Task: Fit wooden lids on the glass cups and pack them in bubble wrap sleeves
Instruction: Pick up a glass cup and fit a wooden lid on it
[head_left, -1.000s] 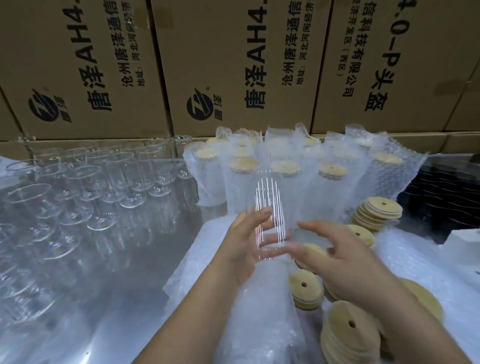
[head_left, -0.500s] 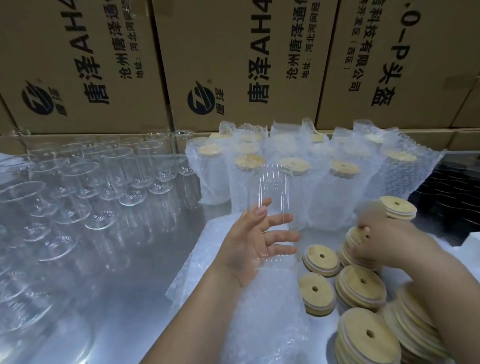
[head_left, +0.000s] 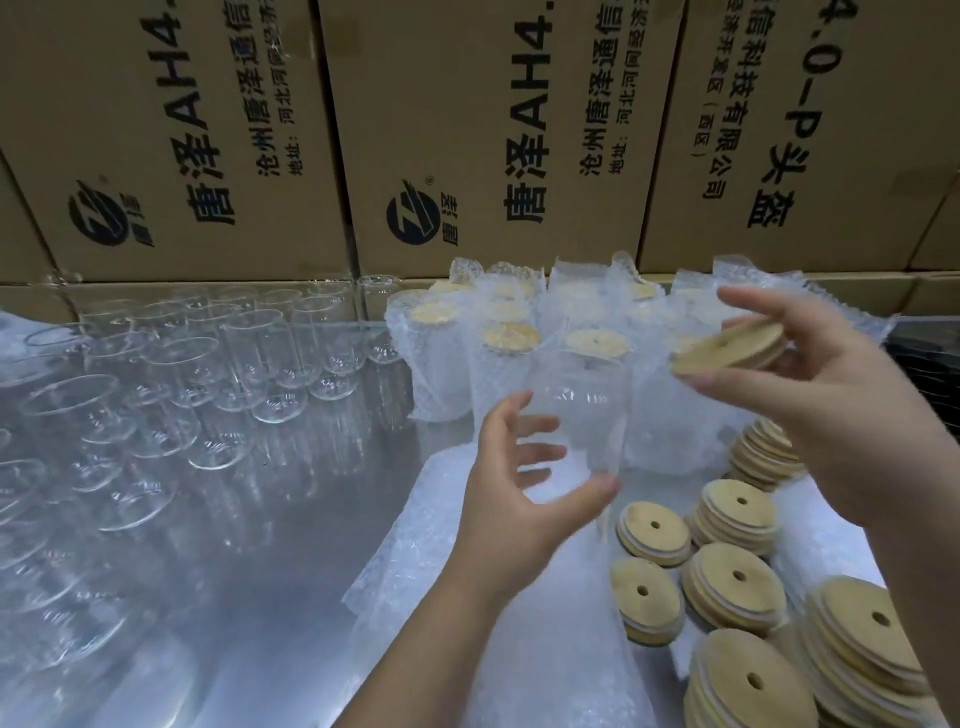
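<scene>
Right hand (head_left: 841, 431) up from lid stacks (head_left: 735, 584), pinching wooden lid (head_left: 727, 348); left hand (head_left: 514, 514) still grips glass cup (head_left: 576, 405).

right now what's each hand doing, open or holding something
Left hand: holding the glass cup, fingers curled round it.
Right hand: pinching one wooden lid, not yet on the cup.

Two bare hands on bare forearms. The left hand (head_left: 519, 499), left of the stacks of pale round wooden lids (head_left: 732, 582), has slim fingers with short, plain nails. The right hand (head_left: 831, 410), above those stacks, has short, plain nails too. The left forearm (head_left: 447, 649) and right forearm (head_left: 919, 597) show smooth, uncovered skin down to the picture's edge.
</scene>
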